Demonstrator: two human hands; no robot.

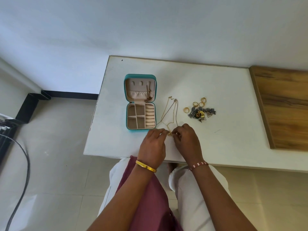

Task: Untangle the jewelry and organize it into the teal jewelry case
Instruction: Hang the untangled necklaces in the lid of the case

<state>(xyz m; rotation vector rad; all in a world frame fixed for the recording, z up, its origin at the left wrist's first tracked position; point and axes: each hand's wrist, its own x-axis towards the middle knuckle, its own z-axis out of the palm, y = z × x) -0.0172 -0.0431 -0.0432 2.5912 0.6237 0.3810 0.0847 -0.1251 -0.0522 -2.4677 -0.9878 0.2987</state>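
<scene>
The teal jewelry case (127,92) lies open on the white table (216,90), lid up, with one chain (148,95) hanging from a hook inside the lid. Thin gold necklaces (172,112) stretch from the table's middle toward me. My left hand (153,144) and my right hand (186,140) both pinch these chains around a small gold pendant (169,134) near the front edge. A tangled pile of silver chains and pendants (201,113) with several gold rings (186,109) lies to the right, apart from both hands.
A wooden board (283,105) covers the table's right part. The table's left edge drops to a tiled floor, where a black cable (25,164) curves. A white wall stands behind the table.
</scene>
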